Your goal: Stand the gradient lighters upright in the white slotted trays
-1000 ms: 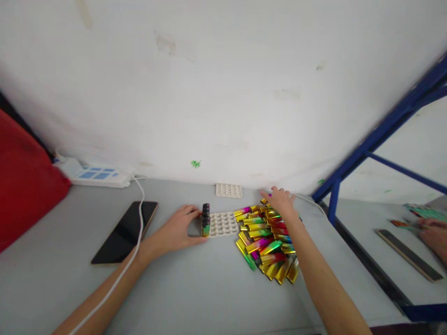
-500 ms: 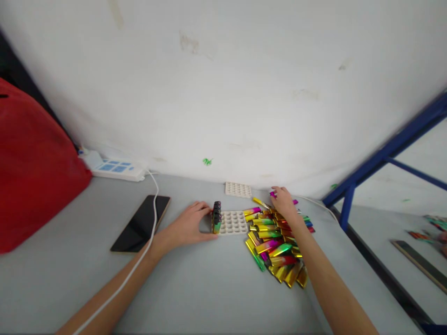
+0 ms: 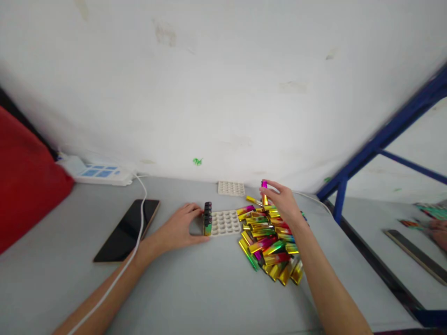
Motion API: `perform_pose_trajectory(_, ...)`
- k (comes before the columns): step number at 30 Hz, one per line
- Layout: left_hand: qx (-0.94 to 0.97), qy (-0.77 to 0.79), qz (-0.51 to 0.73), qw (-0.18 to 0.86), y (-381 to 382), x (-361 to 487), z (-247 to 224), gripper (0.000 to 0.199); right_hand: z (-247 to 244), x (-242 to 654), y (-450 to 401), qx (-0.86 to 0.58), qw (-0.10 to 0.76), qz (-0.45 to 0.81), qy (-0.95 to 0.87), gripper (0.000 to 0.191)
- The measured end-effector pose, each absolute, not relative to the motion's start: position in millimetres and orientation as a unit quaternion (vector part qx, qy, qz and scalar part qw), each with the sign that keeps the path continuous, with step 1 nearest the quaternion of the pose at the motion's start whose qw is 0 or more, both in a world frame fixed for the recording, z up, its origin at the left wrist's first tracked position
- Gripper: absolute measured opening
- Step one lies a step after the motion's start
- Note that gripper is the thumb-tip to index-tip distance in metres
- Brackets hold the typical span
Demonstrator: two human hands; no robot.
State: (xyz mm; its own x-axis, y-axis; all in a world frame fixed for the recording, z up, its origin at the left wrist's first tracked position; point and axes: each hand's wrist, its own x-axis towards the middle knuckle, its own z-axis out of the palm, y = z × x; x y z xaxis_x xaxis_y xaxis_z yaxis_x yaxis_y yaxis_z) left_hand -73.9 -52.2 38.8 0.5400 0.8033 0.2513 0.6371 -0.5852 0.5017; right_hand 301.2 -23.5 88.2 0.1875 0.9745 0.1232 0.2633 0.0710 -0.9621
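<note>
A pale tray with round holes (image 3: pixel 226 222) lies on the grey table. Several black-topped lighters (image 3: pixel 208 218) stand upright in a row at its left end. My left hand (image 3: pixel 181 226) is around that end, thumb at the near side and fingers at the far side. To the right is a pile of shiny gold, green, magenta and red lighters (image 3: pixel 267 246). Above the pile's far edge, my right hand (image 3: pixel 283 201) pinches a magenta and gold lighter (image 3: pixel 264 191), held upright between thumb and fingers.
A second holed tray (image 3: pixel 231 188) lies by the wall. At left are a black phone (image 3: pixel 122 232) with a white cable across it, a power strip (image 3: pixel 103 173) and a red bag (image 3: pixel 28 181). A blue metal frame (image 3: pixel 363 156) stands at right; beyond it shows another person's hand (image 3: pixel 439 232).
My right hand has lifted a magenta and gold lighter and turned it upright. My left hand keeps its hold at the tray. The view has shifted slightly, and a person's hand now shows at far right.
</note>
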Motion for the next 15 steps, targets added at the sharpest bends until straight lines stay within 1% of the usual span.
perform_pose_trajectory(1, 0.858, 0.422, 0.232, 0.178, -52.4, -74.0, 39.3, 0.057, 91.5, 292.0, -30.4, -0.553, 0.525, 0.398, -0.510, 0.071)
perform_pose_trajectory(3, 0.858, 0.423, 0.233, 0.177, -53.1, -74.2, 40.3, 0.056, 96.6, 271.5, -42.5, -0.498, 0.533, 0.467, -0.499, 0.062)
perform_pose_trajectory(6, 0.860, 0.418, 0.236, 0.176, -54.5, -74.2, 42.1, 0.055, 96.2, 241.4, -54.7, -0.423, 0.518, 0.553, -0.498, 0.057)
perform_pose_trajectory(8, 0.859, 0.417, 0.235, 0.181, -55.4, -74.0, 43.1, 0.056, 90.3, 224.9, -59.6, -0.413, 0.490, 0.585, -0.498, 0.057)
perform_pose_trajectory(10, 0.858, 0.419, 0.231, 0.190, -55.9, -73.7, 43.8, 0.057, 82.5, 212.0, -63.7, -0.438, 0.469, 0.569, -0.514, 0.058)
perform_pose_trajectory(12, 0.855, 0.420, 0.230, 0.199, -55.9, -73.9, 44.4, 0.056, 75.5, 202.2, -67.8, -0.475, 0.478, 0.491, -0.552, 0.058)
perform_pose_trajectory(15, 0.853, 0.416, 0.230, 0.215, -55.6, -75.4, 45.9, 0.056, 69.0, 191.7, -74.2, -0.517, 0.488, 0.367, -0.600, 0.064)
